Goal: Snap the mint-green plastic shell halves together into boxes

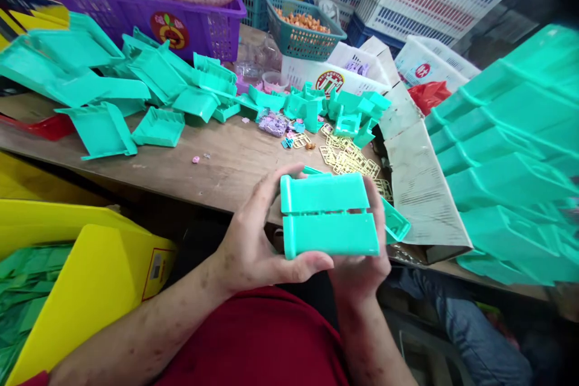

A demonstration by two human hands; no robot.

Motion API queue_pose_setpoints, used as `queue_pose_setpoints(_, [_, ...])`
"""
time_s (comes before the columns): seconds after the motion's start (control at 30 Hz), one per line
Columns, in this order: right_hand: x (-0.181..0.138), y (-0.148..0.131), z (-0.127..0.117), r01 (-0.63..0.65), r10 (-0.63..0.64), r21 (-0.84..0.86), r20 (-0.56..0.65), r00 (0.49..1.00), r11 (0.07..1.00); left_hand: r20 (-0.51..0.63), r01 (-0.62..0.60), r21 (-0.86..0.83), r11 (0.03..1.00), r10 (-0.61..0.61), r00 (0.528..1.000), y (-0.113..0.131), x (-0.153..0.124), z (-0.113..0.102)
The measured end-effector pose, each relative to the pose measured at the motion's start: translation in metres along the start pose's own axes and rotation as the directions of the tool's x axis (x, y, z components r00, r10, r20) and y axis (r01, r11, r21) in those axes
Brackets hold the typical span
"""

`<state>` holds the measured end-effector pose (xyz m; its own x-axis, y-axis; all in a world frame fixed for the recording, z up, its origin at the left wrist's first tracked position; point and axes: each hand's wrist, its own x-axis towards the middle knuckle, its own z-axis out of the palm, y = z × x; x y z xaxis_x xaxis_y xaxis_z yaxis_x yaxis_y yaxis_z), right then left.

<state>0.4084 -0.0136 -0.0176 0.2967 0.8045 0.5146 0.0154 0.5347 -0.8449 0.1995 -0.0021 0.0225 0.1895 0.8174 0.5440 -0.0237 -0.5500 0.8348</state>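
Observation:
Between my two hands, just past the front edge of the table, is a boxy turquoise plastic part [330, 214] with a narrow gap running across its face. My left hand [256, 235] is closed on its left end, thumb along the lower edge and fingers at the top. From the right, my right hand [364, 259] grips its other end, with most of its fingers hidden behind. Another turquoise piece [395, 223] shows behind my right hand; whether the hand touches it I cannot tell. Pale yellow plastic frames [348, 157] lie on the table beyond.
Turquoise parts [158, 75] are heaped at the left and back of the wooden table [217, 163]. A white cardboard box side [420, 175] and tall turquoise stacks [511, 151] stand at right. Baskets [307, 42] line the back. A yellow bin [90, 271] is at lower left.

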Motion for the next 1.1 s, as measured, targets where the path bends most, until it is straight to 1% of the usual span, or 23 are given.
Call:
queue_pose_setpoints(0.07, [0.012, -0.022, -0.008, 0.089, -0.09, -0.018, -0.068, 0.994, 0.996, 0.04, -0.05, 0.108, 0.993, 0.046, 0.998, 0.002, 0.003, -0.006])
queue_pose_setpoints(0.1, [0.017, -0.034, -0.01, 0.128, -0.131, -0.043, -0.069, 0.989, 0.991, 0.066, -0.077, 0.145, 0.986, 0.068, 0.996, 0.003, 0.004, -0.006])
queue_pose_setpoints(0.13, [0.02, -0.045, -0.01, 0.156, -0.159, -0.076, -0.034, 0.987, 0.985, 0.086, -0.106, 0.172, 0.979, 0.092, 0.992, 0.005, 0.004, -0.005])
queue_pose_setpoints(0.17, [0.022, -0.056, -0.009, 0.173, -0.171, -0.116, 0.029, 0.985, 0.978, 0.101, -0.135, 0.191, 0.972, 0.117, 0.988, 0.006, 0.004, -0.003])
queue_pose_setpoints(0.23, [0.023, -0.072, -0.003, 0.185, -0.154, -0.211, 0.154, 0.976, 0.96, 0.124, -0.183, 0.22, 0.958, 0.158, 0.98, 0.01, 0.004, 0.001])
queue_pose_setpoints(0.27, [0.023, -0.078, 0.001, 0.198, -0.156, -0.26, 0.174, 0.972, 0.945, 0.133, -0.2, 0.23, 0.952, 0.172, 0.976, 0.011, 0.003, 0.003])
queue_pose_setpoints(0.3, [0.022, -0.081, 0.004, 0.21, -0.164, -0.304, 0.169, 0.972, 0.929, 0.142, -0.212, 0.236, 0.948, 0.182, 0.973, 0.012, 0.003, 0.004])
queue_pose_setpoints(0.37, [0.018, -0.084, 0.012, 0.232, -0.199, -0.35, 0.127, 0.972, 0.908, 0.159, -0.239, 0.226, 0.944, 0.206, 0.966, 0.011, 0.002, 0.006])
queue_pose_setpoints(0.43, [0.015, -0.083, 0.017, 0.25, -0.225, -0.338, 0.112, 0.968, 0.907, 0.153, -0.268, 0.207, 0.941, 0.239, 0.959, 0.007, 0.0, 0.007])
queue_pose_setpoints(0.57, [0.013, -0.08, 0.018, 0.266, -0.222, -0.339, 0.162, 0.961, 0.902, 0.083, -0.287, 0.243, 0.927, 0.275, 0.958, 0.001, -0.006, 0.011])
queue_pose_setpoints(0.67, [0.013, -0.078, 0.012, 0.334, -0.271, -0.385, 0.209, 0.94, 0.86, 0.079, -0.26, 0.309, 0.915, 0.248, 0.966, 0.003, -0.009, 0.016])
queue_pose_setpoints(0.73, [0.013, -0.077, 0.009, 0.355, -0.297, -0.395, 0.203, 0.933, 0.847, 0.079, -0.261, 0.337, 0.905, 0.25, 0.965, 0.006, -0.01, 0.019])
queue_pose_setpoints(0.87, [0.005, -0.077, 0.007, 0.328, -0.311, -0.394, 0.108, 0.944, 0.859, 0.046, -0.298, 0.332, 0.895, 0.3, 0.953, 0.013, -0.007, 0.024])
queue_pose_setpoints(1.0, [-0.001, -0.075, 0.01, 0.279, -0.307, -0.41, -0.001, 0.952, 0.868, 0.055, -0.337, 0.337, 0.879, 0.339, 0.939, 0.016, 0.001, 0.027])
queue_pose_setpoints(1.1, [-0.002, -0.07, 0.011, 0.284, -0.327, -0.388, -0.047, 0.944, 0.877, 0.065, -0.365, 0.354, 0.861, 0.366, 0.928, 0.015, 0.008, 0.026])
